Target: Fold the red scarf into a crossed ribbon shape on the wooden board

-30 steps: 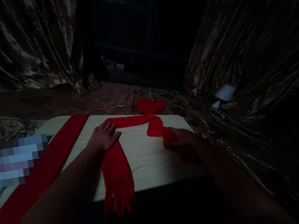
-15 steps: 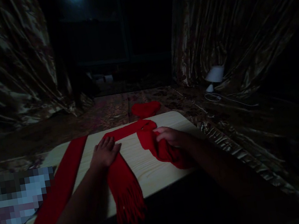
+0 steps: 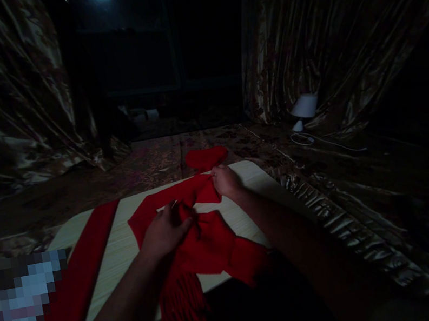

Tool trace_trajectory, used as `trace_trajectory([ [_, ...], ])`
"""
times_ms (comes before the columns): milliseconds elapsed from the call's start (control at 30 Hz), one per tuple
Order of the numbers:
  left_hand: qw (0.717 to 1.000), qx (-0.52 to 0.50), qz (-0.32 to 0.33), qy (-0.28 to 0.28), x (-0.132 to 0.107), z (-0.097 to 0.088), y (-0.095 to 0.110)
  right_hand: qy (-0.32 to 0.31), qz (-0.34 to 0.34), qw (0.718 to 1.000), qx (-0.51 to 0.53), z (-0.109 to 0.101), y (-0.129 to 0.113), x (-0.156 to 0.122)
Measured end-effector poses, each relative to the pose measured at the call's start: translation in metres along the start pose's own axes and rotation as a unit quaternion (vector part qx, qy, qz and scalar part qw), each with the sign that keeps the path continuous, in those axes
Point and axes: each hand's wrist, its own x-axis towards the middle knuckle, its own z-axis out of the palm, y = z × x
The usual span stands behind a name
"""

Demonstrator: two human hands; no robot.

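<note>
A red fringed scarf [image 3: 207,241] lies folded back and forth over a pale wooden tabletop [image 3: 110,252], its fringe [image 3: 183,302] hanging past the near edge. My left hand [image 3: 164,232] is on the scarf's middle, with bunched cloth between thumb and fingers. At the far side, my right hand [image 3: 226,180] pinches the end of a folded length near the table's back edge. Another straight red strip of cloth [image 3: 81,276] runs along the table's left side; whether it joins the scarf I cannot tell.
Beyond the table's far edge sits a red cloth item [image 3: 206,157] on the patterned carpet [image 3: 156,156]. A small white lamp [image 3: 304,106] with a cord stands at right by the curtain [image 3: 272,63]. A blurred-out object [image 3: 21,308] lies at the table's left.
My right hand has moved up and left to the far fold. The left hand has gone from lying flat to gathering cloth slightly nearer me. The scarf's right portion has shifted toward the middle.
</note>
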Motion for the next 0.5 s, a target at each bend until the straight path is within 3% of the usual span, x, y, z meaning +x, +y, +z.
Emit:
trace_trajectory([
  [100, 1.000, -0.012, -0.014, 0.013, 0.003, 0.007, -0.005, -0.023, -0.007, 0.999, -0.035, 0.010, 0.012, 0.014],
  [200, 0.992, -0.116, 0.047, 0.008, 0.006, 0.015, -0.013, -0.077, -0.010, 0.996, -0.052, 0.020, 0.014, 0.022],
  [300, 0.968, -0.233, 0.096, -0.017, 0.007, 0.021, -0.020, -0.117, -0.023, 0.992, -0.033, 0.026, 0.014, 0.030],
  [433, 0.937, -0.336, 0.056, -0.070, 0.002, 0.014, -0.025, -0.096, 0.016, 0.993, 0.070, 0.038, 0.022, 0.046],
  [500, 0.905, -0.404, 0.042, -0.123, -0.002, 0.003, -0.027, -0.073, 0.054, 0.989, 0.115, 0.046, 0.031, 0.054],
])
